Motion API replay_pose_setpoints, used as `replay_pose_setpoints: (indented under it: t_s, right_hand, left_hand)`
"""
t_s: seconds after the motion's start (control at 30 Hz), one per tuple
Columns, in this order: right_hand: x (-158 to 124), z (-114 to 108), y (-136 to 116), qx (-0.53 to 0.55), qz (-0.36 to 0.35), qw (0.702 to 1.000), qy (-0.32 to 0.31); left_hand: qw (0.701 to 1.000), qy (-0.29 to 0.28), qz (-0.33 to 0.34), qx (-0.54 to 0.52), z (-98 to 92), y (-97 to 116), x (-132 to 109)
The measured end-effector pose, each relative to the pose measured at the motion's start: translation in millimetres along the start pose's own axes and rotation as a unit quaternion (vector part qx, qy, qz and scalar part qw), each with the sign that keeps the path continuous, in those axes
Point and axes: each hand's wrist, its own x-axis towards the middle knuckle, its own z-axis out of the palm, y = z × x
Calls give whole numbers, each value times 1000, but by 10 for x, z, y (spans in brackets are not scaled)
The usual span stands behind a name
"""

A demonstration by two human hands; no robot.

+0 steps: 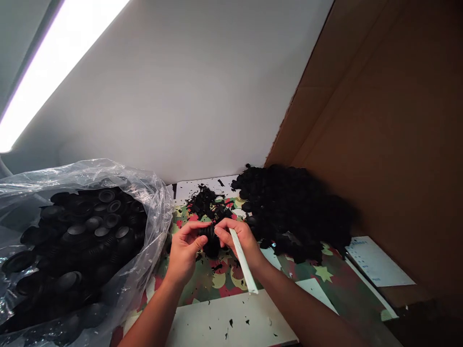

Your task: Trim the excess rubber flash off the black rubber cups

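My left hand (185,250) and my right hand (241,241) meet over the table, both closed on a small black rubber part (210,237) held between the fingertips. A white stick-like tool (243,260) also sits in my right hand, slanting down toward me. Below the hands lies a patterned mat (220,279) in green, red and cream. Black trimmings (206,200) are scattered just beyond the hands.
A clear plastic bag (152,207) full of black round rubber parts (83,236) stands at the left. A loose heap of black parts (292,212) lies at the right. A cardboard wall (379,144) rises on the right. White sheets (224,323) lie near me, and a paper (376,262) at far right.
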Motion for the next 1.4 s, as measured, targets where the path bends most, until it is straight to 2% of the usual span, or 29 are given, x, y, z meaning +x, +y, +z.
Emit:
replay_pose_setpoints:
  t_s: [0.17,0.27,0.4,0.53,0.63,0.73,0.8,0.93,1.13,1.4]
  right_hand:
    - [2,-19,-12,-68,-38,995,68]
    - [-9,-8,10,-79,-68,991,83]
    - [-44,-2,19,-45,-114,988,93]
    - [-41,-40,-36,-104,-141,980,97]
    - [-20,-39,-34,-94,-123,981,119]
    - [-17,0,12,3,-74,988,134]
    - [-26,30,34,57,-56,989,125]
    - [-42,68,15,88,-57,990,98]
    - [-50,85,-60,71,-47,994,65]
    - [-59,92,-35,29,-65,995,70]
  left_hand:
    - [986,-9,-86,-144,-23,-24,28]
    - [970,-23,-136,-199,-18,-16,28]
    - [958,-39,-179,-222,-6,-35,20]
    - [955,-5,-189,-229,-12,-80,23]
    - [965,18,-156,-209,-13,-93,21]
    - [981,43,-94,-162,9,-74,16]
    - [988,58,-56,-133,36,-54,13]
    - [995,50,-10,-86,81,-49,13]
    - [997,59,36,-45,41,-147,22]
    - [997,64,52,-10,13,-201,25]
